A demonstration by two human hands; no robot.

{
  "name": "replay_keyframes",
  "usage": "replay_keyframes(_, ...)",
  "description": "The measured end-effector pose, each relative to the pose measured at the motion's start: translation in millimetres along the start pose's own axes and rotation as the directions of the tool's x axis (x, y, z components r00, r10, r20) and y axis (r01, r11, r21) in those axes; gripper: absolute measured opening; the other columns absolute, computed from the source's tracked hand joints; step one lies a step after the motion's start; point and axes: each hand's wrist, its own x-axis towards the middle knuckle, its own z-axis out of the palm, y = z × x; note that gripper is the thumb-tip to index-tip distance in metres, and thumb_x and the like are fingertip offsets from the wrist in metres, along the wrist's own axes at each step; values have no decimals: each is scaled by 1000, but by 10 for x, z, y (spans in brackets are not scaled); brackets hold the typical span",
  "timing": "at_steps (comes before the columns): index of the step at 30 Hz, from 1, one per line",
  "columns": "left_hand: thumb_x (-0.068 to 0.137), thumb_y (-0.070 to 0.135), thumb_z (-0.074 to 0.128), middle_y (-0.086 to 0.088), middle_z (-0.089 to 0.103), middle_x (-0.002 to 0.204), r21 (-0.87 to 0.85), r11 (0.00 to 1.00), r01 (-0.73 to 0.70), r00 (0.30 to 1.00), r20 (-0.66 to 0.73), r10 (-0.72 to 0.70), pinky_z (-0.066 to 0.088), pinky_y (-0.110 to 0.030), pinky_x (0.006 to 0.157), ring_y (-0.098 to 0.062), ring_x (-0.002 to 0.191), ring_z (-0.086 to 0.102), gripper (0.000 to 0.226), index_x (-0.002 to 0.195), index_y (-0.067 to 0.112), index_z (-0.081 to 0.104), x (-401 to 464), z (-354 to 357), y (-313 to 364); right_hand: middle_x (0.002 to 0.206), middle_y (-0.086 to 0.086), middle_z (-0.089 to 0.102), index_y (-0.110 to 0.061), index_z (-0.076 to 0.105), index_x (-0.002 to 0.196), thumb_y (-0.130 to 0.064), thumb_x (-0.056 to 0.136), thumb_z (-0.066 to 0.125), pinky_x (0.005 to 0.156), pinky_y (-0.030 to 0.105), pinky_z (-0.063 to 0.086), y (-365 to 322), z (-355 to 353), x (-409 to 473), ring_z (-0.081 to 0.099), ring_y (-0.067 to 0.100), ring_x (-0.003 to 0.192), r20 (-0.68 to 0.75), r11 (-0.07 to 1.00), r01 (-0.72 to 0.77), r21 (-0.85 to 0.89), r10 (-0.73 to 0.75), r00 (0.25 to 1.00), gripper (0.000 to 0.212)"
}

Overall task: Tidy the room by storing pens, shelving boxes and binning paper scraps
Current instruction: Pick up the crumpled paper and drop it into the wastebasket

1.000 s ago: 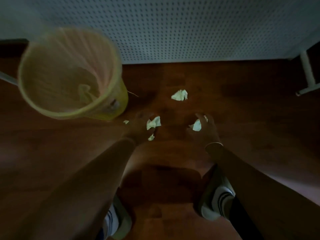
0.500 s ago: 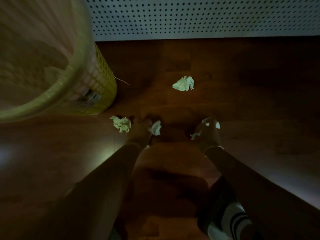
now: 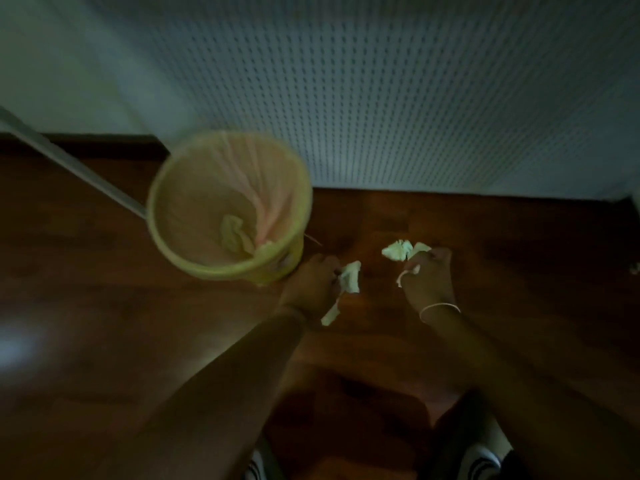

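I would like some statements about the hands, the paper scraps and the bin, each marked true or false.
1. The left hand holds paper scraps. True.
2. The bin is empty. False: crumpled paper lies inside it.
3. The right hand is closed on scraps. True.
4. The bin lies on its side. False: it stands upright, opening upward.
5. A bracelet is on the left wrist. False: it is on the right wrist.

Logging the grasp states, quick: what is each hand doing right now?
Left hand: closed on a crumpled paper scrap.
Right hand: closed on paper scraps, by the yellow bin.
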Motion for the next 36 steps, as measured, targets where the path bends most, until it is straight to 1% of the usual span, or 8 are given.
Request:
replay_keyframes(4, 90, 16, 55, -15, 57, 110, -81, 994, -80, 983, -173, 65, 43, -35, 80, -31, 97, 57, 24, 109, 4, 59, -388, -846, 183, 131, 10, 33, 1, 60, 86, 5, 80, 61, 87, 33, 52, -1018, -440, -265, 49, 20, 105, -80, 975, 193, 112, -185, 979, 7)
replay_keyframes(8, 91, 16, 55, -17, 58, 106, -55, 997, -46, 942, -336, 25, 44, -39, 78, -33, 95, 58, 21, 106, 3, 60, -681, -1395, 9, 127, 16, 35, 3, 60, 88, 7, 80, 58, 77, 14, 38, -1710, -553, -522, 45, 17, 96, -128, 926, 370, 73, -359, 925, 9)
replay_keyframes(12, 88, 10, 56, -21, 56, 109, -154, 987, 34, 886, -453, -102, 44, -39, 81, -37, 97, 58, 21, 107, 0, 59, -927, -1690, -325, 129, 17, 35, 1, 62, 94, 3, 83, 56, 83, 16, 39, -2122, -349, -792, 47, 18, 98, -76, 878, 475, 57, -470, 879, 12)
replay_keyframes(15, 89, 10, 55, -17, 52, 125, -305, 951, 59, 861, -467, -203, 45, -37, 90, -32, 108, 57, 35, 124, 6, 53, -1011, -1776, -509, 145, 11, 28, -8, 59, 119, -3, 86, 57, 91, 10, 27, -2292, -188, -936, 40, 22, 127, 86, 853, 520, 40, -521, 849, 33)
replay_keyframes(21, 91, 17, 53, -14, 50, 129, -355, 935, 26, 896, -407, -179, 46, -38, 95, -29, 113, 55, 39, 130, 11, 50, -1013, -1660, -615, 153, 7, 27, -18, 48, 134, -14, 90, 55, 109, 26, 23, -2186, -125, -839, 27, 21, 140, 149, 866, 490, -103, -473, 868, 44)
replay_keyframes(26, 90, 21, 58, -12, 60, 117, -316, 949, 4, 963, -256, -89, 44, -30, 89, -27, 104, 60, 31, 119, 11, 59, -765, -1189, -421, 144, 9, 41, -12, 52, 130, -14, 88, 57, 108, 26, 24, -1481, -125, -534, 35, 21, 134, 108, 916, 382, -123, -371, 923, 42)
replay_keyframes(31, 87, 23, 59, -14, 64, 115, -260, 964, 53, 998, -5, -56, 43, -32, 93, -24, 103, 59, 32, 115, 9, 63, -432, -531, -339, 151, 7, 30, -16, 49, 134, -15, 88, 58, 106, 24, 26, -689, -56, -139, 30, 22, 138, 131, 971, 205, -125, -189, 973, 46)
replay_keyframes(36, 88, 24, 60, -14, 61, 124, -168, 981, 102, 986, 146, -78, 36, -29, 99, -29, 118, 55, 35, 118, 7, 62, -106, 158, -493, 145, 7, 38, -16, 50, 132, -17, 87, 60, 94, 20, 31, 28, 194, 333, 40, 23, 131, 135, 991, 95, -95, -81, 987, 46)
